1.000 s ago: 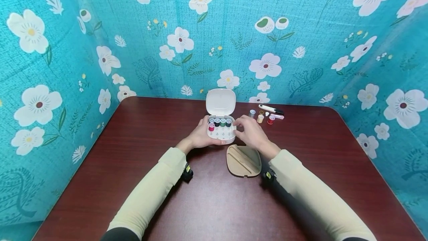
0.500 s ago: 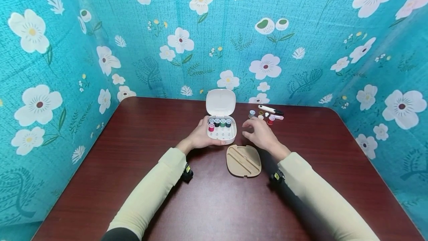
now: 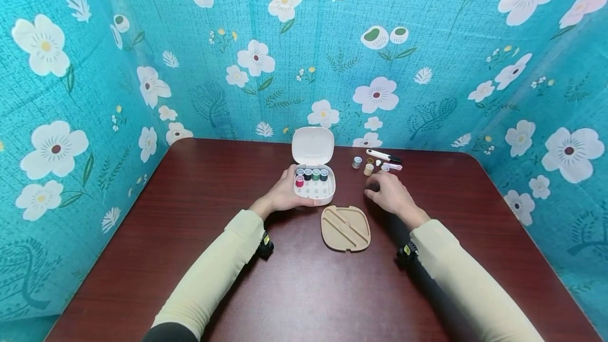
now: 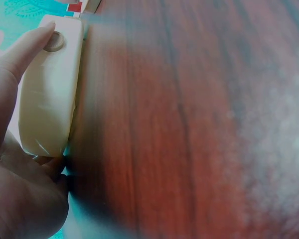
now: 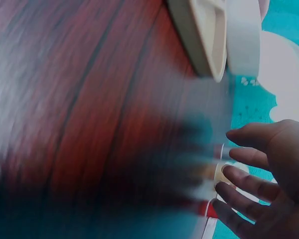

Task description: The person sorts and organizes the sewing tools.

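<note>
My left hand (image 3: 283,192) grips a white sewing box (image 3: 324,200) from its left side; the thumb lies along the front by a round button (image 4: 54,44) in the left wrist view. The box's lid (image 3: 313,146) stands up. Several dark thread spools, a green spool (image 3: 315,175) and a pinkish-red spool (image 3: 300,181) sit on pegs inside, with bare pegs in front. My right hand (image 3: 392,194) holds nothing, its fingers loosely spread beside loose spools: a grey spool (image 3: 357,162), a beige spool (image 3: 368,170) and a red spool (image 5: 211,209), partly hidden by the hand in the head view.
A tan grooved tray (image 3: 345,230) lies in front of the box. Behind the loose spools are a white tool with a black end (image 3: 383,155), a pink tool (image 3: 392,166), a gold-coloured ring (image 3: 370,161) and a small white piece (image 3: 378,162). A floral curtain (image 3: 256,99) backs the table.
My right hand has drawn away from the box's right edge and moved right towards the loose spools. My left hand and the box have stayed in place.
</note>
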Available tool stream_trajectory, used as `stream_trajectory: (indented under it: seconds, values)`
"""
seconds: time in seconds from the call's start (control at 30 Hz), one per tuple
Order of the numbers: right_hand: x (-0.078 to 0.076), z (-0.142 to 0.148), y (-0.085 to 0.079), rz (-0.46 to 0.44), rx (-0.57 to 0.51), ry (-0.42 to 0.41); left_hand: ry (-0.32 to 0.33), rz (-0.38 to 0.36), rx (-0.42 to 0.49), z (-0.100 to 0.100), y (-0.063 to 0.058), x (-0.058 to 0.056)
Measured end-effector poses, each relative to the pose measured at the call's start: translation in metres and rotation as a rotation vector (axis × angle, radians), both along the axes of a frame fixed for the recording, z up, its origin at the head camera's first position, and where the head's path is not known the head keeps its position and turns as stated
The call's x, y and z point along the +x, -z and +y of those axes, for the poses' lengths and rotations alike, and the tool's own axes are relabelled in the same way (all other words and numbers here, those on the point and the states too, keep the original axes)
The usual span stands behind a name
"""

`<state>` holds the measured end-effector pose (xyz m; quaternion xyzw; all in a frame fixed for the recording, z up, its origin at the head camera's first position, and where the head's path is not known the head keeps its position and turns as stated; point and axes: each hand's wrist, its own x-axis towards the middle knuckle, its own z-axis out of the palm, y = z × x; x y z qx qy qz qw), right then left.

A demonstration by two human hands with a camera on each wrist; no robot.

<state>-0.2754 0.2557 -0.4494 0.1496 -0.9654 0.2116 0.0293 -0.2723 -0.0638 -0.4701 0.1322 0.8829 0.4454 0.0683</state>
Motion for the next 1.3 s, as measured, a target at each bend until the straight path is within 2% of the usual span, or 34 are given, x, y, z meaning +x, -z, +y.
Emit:
stream_trajectory:
  seconds: [0.27,0.43,0.67,0.97,1.07,1.3]
  values:
    - [-0.007,0.020,0.002,-0.059,-0.019,0.232,-0.005,-0.003,-0.011,-0.001,0.002,-0.001]
    - [-0.013,0.029,0.004,-0.059,-0.116,0.341,-0.007,-0.003,-0.011,-0.002,0.005,-0.001]
    - [-0.023,0.030,0.007,-0.045,-0.316,0.384,-0.009,0.011,-0.010,-0.002,0.006,0.000]
    - [-0.034,0.023,0.008,-0.110,-0.517,0.488,-0.008,-0.001,-0.009,-0.001,0.006,-0.001]
    - [-0.037,0.022,0.009,-0.095,-0.538,0.494,-0.005,0.000,0.002,0.000,0.004,-0.001]
    - [-0.043,0.021,0.015,-0.043,-0.500,0.515,-0.003,-0.004,0.010,0.000,0.002,-0.001]
